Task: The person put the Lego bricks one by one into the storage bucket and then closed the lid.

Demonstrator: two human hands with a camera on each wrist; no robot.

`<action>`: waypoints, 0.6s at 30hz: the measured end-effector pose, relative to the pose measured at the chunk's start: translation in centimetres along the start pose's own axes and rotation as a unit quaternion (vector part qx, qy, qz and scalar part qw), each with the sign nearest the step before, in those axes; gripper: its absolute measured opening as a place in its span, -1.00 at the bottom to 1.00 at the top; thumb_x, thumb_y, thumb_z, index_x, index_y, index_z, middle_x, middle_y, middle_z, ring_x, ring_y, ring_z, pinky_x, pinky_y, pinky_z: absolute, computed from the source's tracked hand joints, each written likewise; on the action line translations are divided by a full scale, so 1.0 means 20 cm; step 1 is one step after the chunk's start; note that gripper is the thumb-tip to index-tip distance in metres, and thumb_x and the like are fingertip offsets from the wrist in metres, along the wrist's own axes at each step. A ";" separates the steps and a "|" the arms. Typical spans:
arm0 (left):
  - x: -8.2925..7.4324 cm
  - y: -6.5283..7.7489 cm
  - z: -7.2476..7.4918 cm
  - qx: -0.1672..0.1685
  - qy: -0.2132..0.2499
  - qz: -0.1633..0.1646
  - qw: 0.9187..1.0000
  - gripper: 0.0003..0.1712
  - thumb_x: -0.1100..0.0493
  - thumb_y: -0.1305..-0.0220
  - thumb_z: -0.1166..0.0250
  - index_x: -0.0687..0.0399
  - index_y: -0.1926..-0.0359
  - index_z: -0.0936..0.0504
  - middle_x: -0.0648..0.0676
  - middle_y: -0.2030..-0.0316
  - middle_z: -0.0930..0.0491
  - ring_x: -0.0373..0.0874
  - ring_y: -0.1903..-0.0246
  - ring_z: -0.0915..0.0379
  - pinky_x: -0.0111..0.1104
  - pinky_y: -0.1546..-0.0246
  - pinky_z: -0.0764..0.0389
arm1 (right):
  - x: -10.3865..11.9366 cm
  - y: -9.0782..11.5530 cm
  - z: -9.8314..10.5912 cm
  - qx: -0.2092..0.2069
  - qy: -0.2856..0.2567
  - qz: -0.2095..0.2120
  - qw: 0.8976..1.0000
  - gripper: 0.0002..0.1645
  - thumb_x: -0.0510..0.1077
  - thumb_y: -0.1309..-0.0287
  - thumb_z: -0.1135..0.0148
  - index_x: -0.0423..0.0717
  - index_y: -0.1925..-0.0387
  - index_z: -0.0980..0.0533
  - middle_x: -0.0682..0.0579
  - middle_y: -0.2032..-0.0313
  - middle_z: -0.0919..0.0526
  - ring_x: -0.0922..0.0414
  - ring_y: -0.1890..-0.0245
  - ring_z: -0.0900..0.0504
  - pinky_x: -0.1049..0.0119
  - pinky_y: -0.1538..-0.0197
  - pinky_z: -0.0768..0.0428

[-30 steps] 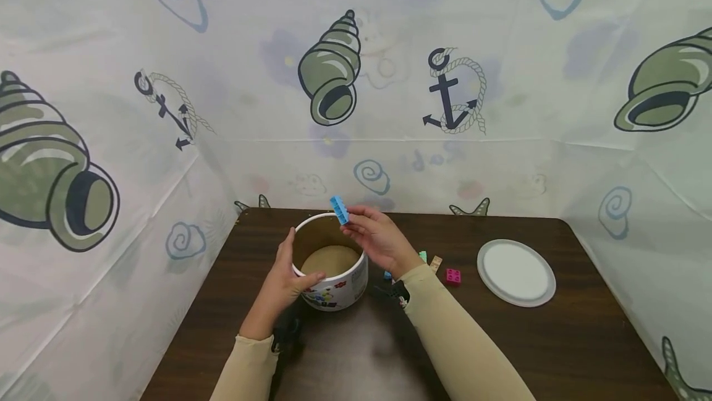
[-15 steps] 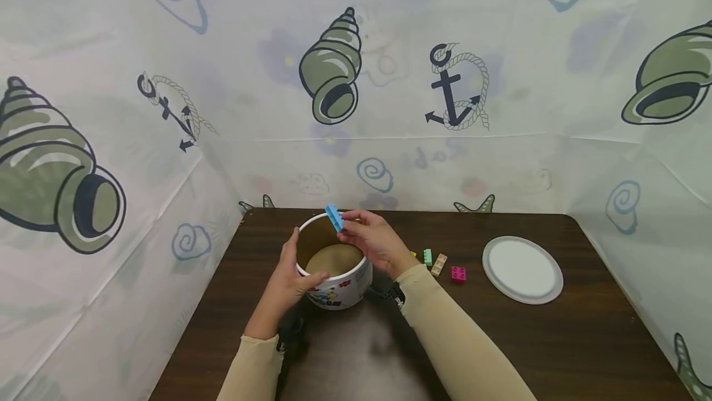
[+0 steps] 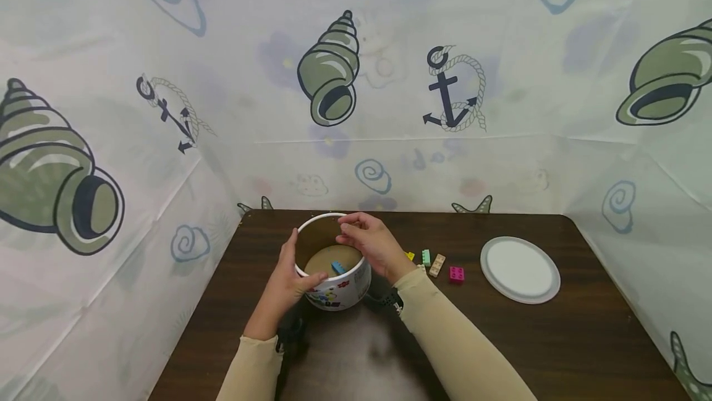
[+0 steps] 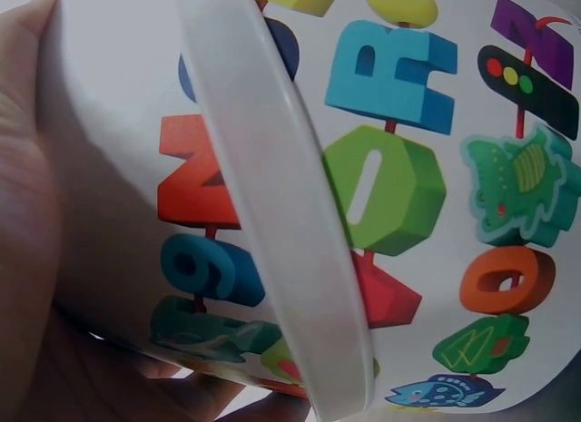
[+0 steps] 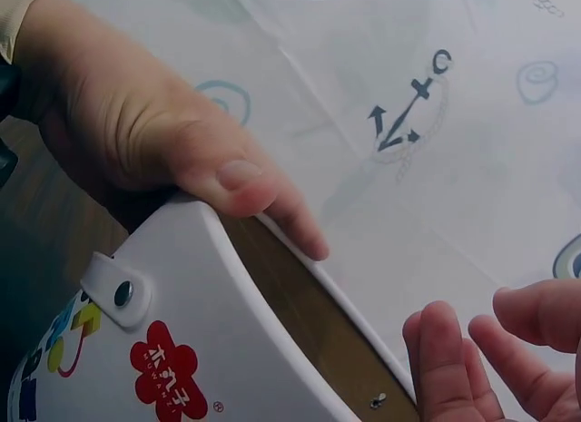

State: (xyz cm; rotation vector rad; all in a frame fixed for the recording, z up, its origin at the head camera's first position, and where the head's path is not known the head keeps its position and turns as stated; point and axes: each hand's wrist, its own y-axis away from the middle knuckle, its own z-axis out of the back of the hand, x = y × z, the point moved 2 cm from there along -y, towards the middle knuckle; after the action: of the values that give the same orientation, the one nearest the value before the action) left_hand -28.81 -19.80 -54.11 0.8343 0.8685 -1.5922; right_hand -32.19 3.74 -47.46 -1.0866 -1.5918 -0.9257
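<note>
A white bucket [image 3: 347, 291] with colourful printed letters and pictures stands on the dark wooden table. My left hand [image 3: 283, 287] grips its left side, the thumb lying over the rim. In the left wrist view a white strap handle [image 4: 281, 195] crosses the bucket's printed wall. A blue toy brick [image 3: 337, 268] lies inside on the brown bottom. Over the right side of the opening, my right hand [image 3: 374, 246] holds nothing; its fingers [image 5: 440, 363] are spread loosely in the right wrist view.
Right of the bucket lie a yellow brick [image 3: 410, 256], a green brick [image 3: 426, 257], a tan brick [image 3: 437, 265] and a pink brick [image 3: 457, 275]. Farther right is a round white lid or plate [image 3: 520, 270]. A printed cloth [image 3: 400, 98] hangs behind the table.
My right hand has let go of the blue brick, which has dropped from above the rim to the bucket's bottom. The left hand has kept its grip on the bucket.
</note>
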 end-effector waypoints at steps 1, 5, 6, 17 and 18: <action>0.00 0.00 0.00 0.001 0.000 0.002 1.000 0.52 -0.19 -0.19 -0.67 -0.10 -0.80 0.26 0.32 -0.72 0.07 0.43 -0.56 -0.18 0.33 -0.54 -0.26 | 0.00 0.00 0.00 0.000 0.001 0.000 1.000 -0.69 -0.26 -0.55 -0.26 -0.25 -0.22 -0.59 -0.22 -0.12 -0.56 0.11 0.05 -0.81 0.03 -0.40 -0.64; 0.00 0.00 -0.01 0.002 -0.003 0.007 1.000 0.52 -0.16 -0.19 -0.67 -0.09 -0.80 0.26 0.30 -0.72 0.07 0.43 -0.57 -0.18 0.32 -0.55 -0.25 | 0.00 0.00 0.00 -0.002 0.002 0.002 1.000 -0.69 -0.28 -0.56 -0.26 -0.27 -0.23 -0.59 -0.21 -0.07 -0.58 0.11 0.05 -0.80 0.04 -0.39 -0.65; 0.00 0.00 -0.01 0.002 -0.004 0.008 1.000 0.52 -0.16 -0.19 -0.67 -0.09 -0.80 0.26 0.30 -0.72 0.07 0.44 -0.57 -0.18 0.32 -0.56 -0.24 | 0.00 0.00 0.00 -0.002 0.005 0.004 1.000 -0.67 -0.28 -0.56 -0.25 -0.29 -0.24 -0.58 -0.23 -0.08 -0.57 0.10 0.04 -0.80 0.04 -0.39 -0.65; -0.01 0.00 0.00 -0.002 -0.009 0.015 1.000 0.54 -0.21 -0.15 -0.68 -0.12 -0.81 0.25 0.26 -0.73 0.07 0.41 -0.58 -0.17 0.30 -0.56 -0.24 | -0.03 0.09 -0.01 -0.009 0.085 0.091 0.992 -0.77 -0.25 -0.55 -0.28 -0.21 -0.13 -0.63 -0.13 0.01 -0.67 0.14 0.08 -0.77 0.27 -0.15 -0.76; -0.01 0.00 0.00 -0.003 -0.009 0.017 1.000 0.55 -0.21 -0.15 -0.68 -0.13 -0.81 0.25 0.26 -0.73 0.06 0.41 -0.58 -0.17 0.30 -0.56 -0.24 | -0.03 0.10 -0.01 -0.006 0.089 0.100 0.991 -0.76 -0.25 -0.55 -0.28 -0.24 -0.13 -0.62 -0.13 0.02 -0.67 0.13 0.07 -0.76 0.26 -0.16 -0.76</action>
State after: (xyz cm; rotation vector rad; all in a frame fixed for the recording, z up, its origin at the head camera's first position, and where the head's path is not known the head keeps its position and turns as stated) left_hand -28.76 -19.79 -53.93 0.8256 0.8424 -1.5649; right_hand -30.20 4.10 -47.88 -1.1160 -1.3078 -0.8723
